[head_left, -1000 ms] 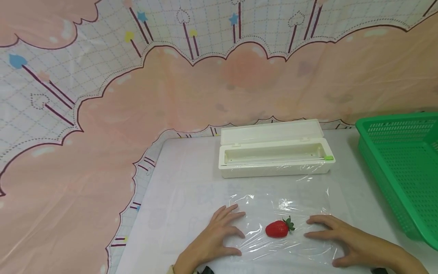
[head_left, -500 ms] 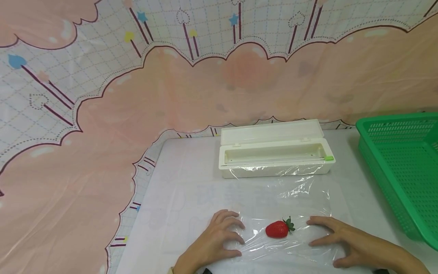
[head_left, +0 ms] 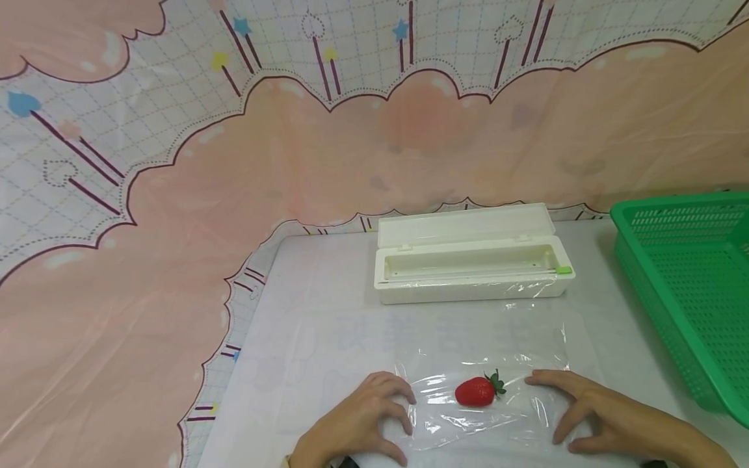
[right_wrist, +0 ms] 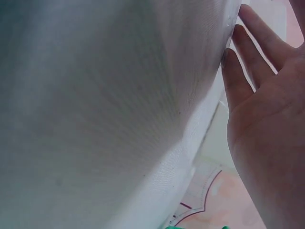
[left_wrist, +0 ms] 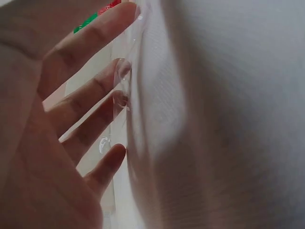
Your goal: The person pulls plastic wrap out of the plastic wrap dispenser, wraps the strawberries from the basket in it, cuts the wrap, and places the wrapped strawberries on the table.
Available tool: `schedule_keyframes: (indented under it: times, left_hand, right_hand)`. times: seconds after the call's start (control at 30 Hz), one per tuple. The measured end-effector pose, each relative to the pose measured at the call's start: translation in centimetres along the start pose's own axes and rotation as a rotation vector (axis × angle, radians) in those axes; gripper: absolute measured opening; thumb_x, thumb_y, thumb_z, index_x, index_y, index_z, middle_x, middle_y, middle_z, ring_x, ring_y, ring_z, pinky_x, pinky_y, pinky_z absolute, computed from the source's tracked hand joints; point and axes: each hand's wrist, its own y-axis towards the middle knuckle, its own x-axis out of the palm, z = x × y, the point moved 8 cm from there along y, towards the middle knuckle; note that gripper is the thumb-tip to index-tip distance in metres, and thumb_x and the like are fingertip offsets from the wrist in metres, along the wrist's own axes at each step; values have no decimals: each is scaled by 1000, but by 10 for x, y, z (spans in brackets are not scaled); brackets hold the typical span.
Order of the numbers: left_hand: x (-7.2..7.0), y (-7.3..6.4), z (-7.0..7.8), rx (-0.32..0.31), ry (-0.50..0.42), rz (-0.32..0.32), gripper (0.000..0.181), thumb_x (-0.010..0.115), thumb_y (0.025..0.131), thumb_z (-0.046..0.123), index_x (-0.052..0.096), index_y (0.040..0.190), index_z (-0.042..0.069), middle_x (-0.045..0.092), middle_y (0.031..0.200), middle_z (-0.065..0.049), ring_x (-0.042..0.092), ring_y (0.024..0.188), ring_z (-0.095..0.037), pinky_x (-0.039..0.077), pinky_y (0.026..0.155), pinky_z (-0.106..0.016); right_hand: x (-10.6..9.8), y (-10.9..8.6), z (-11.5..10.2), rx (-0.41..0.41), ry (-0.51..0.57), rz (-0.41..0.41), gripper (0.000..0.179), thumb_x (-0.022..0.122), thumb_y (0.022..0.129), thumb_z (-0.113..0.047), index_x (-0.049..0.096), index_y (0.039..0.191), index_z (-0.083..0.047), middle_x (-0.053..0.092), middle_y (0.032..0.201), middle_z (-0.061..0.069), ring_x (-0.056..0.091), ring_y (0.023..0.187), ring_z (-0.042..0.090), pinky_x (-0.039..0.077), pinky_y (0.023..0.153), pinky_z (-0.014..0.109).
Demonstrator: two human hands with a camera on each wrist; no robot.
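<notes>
A red strawberry with green leaves lies on its side on a sheet of clear cling film spread over the table. On the left, my left hand has its spread, slightly bent fingertips down at the film's left edge. In the left wrist view, film shows against the fingertips. Across the strawberry, my right hand touches the film's right side with its fingers spread. The right wrist view shows those fingers nearly straight against the surface. Neither hand touches the strawberry.
Behind the film stands a long white cling film box, its lid raised and a green slider at its right end. A green plastic basket sits at the right. Patterned cloth hangs behind the white table.
My left hand has moved toward me along the film's left edge, its fingers bending more. The right fingers have shifted slightly toward me. Wrinkles in the film have changed; the strawberry stays nearly in place.
</notes>
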Motion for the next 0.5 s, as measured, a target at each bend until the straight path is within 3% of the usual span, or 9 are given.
schedule_keyframes:
  times: [0.17, 0.5]
  left_hand:
    - [2, -1, 2, 1, 3, -35, 32, 90, 61, 49, 73, 83, 34, 54, 123, 12, 41, 127, -10, 32, 112, -35]
    - [4, -1, 1, -26, -30, -65, 11, 83, 77, 43, 79, 85, 37, 56, 123, 13, 42, 127, -11, 33, 113, -35]
  right_hand:
    - [-2, 0, -2, -13, 16, 17, 19, 83, 80, -30, 74, 89, -44, 48, 147, 1, 20, 138, -13, 25, 104, 4]
    - [-1, -2, 3, 110, 123, -58, 7, 76, 86, -36, 76, 91, -41, 48, 149, 2, 24, 134, -18, 36, 99, 9]
